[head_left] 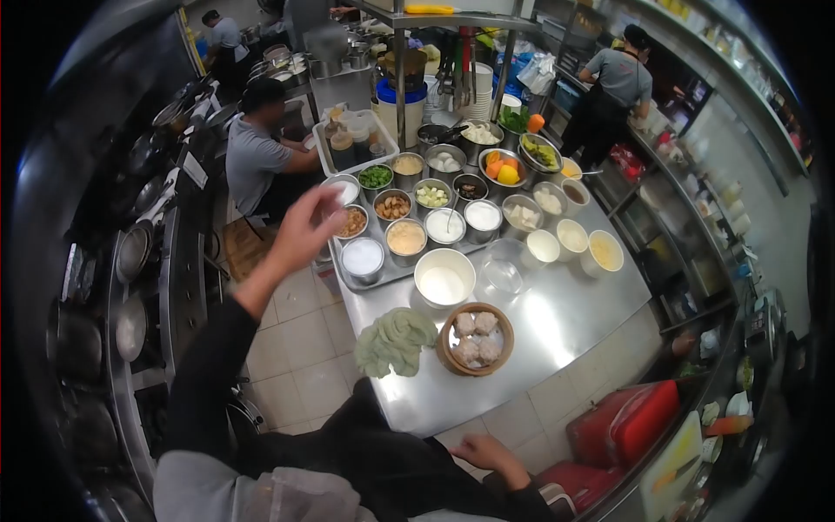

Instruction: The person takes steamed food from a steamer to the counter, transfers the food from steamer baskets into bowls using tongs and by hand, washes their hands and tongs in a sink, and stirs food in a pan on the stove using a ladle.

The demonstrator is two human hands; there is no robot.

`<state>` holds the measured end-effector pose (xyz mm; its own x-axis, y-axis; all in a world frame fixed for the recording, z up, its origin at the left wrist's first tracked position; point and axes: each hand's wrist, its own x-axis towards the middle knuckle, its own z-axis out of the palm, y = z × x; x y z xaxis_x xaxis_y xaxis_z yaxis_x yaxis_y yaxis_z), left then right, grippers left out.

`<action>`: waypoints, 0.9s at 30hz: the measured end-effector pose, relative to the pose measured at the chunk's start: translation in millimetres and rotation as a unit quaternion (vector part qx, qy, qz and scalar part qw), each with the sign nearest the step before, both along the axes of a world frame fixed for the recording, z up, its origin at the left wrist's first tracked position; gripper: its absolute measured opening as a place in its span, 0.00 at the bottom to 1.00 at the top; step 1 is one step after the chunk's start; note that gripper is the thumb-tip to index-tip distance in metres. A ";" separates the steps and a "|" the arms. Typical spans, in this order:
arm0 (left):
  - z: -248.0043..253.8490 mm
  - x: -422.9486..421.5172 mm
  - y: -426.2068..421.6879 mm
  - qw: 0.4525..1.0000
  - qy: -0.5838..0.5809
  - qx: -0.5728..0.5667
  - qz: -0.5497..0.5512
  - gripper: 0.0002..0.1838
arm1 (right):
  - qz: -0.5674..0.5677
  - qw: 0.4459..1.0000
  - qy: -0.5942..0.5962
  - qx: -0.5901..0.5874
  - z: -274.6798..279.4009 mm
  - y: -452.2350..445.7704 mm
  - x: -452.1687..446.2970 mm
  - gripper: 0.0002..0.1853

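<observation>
My left hand [309, 230] reaches over the table's left edge, partly blurred, with thumb and fingers apart and nothing visible in it. Its fingertips overlap a metal cup of white contents [346, 181], and a cup of brown fried bits [353, 228] sits just beside them. Whether it touches either cup I cannot tell. Below the table's front edge, my right hand [487, 452] hangs with fingers curled in and nothing visible in them. On the table between the hands lie a crumpled green cloth [396, 342] and a round bamboo steamer [444, 351] holding several dumplings [477, 337].
Several metal cups of ingredients stand on a tray [383, 280] at the table's left. A white tub [444, 280] stands behind the steamer. Red stools [622, 426] are at the lower right. One co-worker [261, 152] sits at the left; another [617, 83] stands back right.
</observation>
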<state>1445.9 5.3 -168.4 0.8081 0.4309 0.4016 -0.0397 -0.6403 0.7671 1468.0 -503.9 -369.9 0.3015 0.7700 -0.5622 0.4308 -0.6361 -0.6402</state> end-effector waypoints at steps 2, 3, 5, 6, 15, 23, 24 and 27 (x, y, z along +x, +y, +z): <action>16.3 67.8 44.4 0.998 -0.023 0.054 -0.025 0.24 | -0.060 0.993 -0.008 -0.099 -5.3 -13.2 -3.3 0.28; 17.4 105.1 69.2 0.997 -0.044 0.033 -0.049 0.23 | -0.160 0.982 -0.007 -0.096 -10.5 -17.5 -8.9 0.28; 13.8 179.4 126.6 0.997 -0.043 0.024 -0.064 0.21 | -0.333 0.936 -0.056 -0.100 -41.5 -35.1 -36.0 0.26; 19.7 212.1 141.4 0.996 -0.063 0.031 -0.060 0.20 | -0.403 0.902 -0.108 -0.106 -77.5 -51.1 -54.6 0.26; 70.7 429.3 169.8 0.924 -0.190 0.327 -0.056 0.27 | -0.679 0.684 -0.171 -0.206 -93.3 12.1 -212.7 0.19; 68.0 591.2 181.0 0.895 -0.070 0.406 0.172 0.26 | -0.749 0.597 -0.188 -0.218 -82.7 78.5 -222.1 0.18; 74.8 595.6 174.0 0.897 -0.076 0.403 0.167 0.26 | -0.754 0.590 -0.188 -0.219 -82.0 81.9 -221.8 0.18; 97.3 576.7 167.9 0.946 -0.048 0.277 0.162 0.25 | -0.762 0.575 -0.185 -0.232 -78.8 91.4 -226.4 0.18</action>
